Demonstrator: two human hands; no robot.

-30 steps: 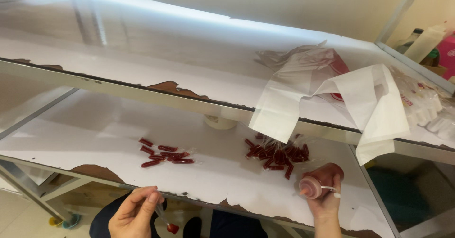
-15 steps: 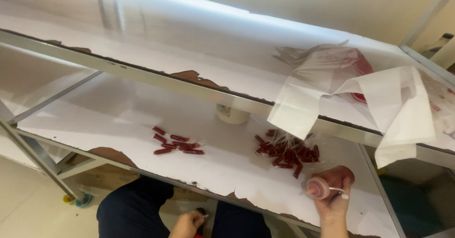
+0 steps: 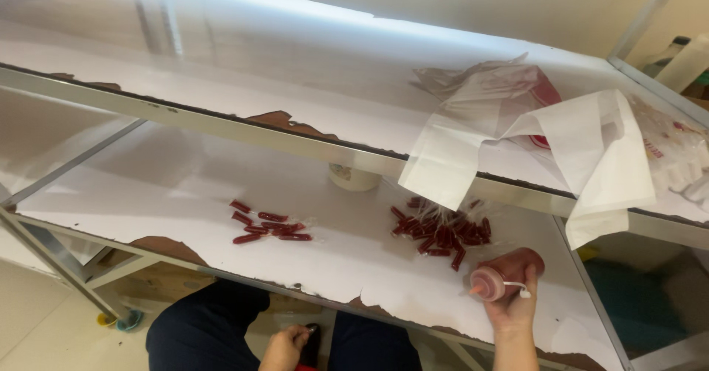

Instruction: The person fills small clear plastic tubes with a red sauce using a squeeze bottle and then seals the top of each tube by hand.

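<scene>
- Squeeze bottle (image 3: 509, 271): dark red-brown body, pale pink cap, small orange tip.
- Loose tubes (image 3: 269, 225): dark red, in clear wrap.
- Heaped tubes (image 3: 443, 232): the same dark red, inside a clear bag.
- Lower shelf (image 3: 170, 186): white surface, chipped to brown along its front edge.
- Upper shelf (image 3: 244, 61): white, brown chips at the rim, grey metal frame.
- Plastic bags (image 3: 546, 131): white and translucent, with a red patch showing.
- Tape roll (image 3: 354, 177): off-white.
- Trousers (image 3: 199, 330): dark navy.
</scene>
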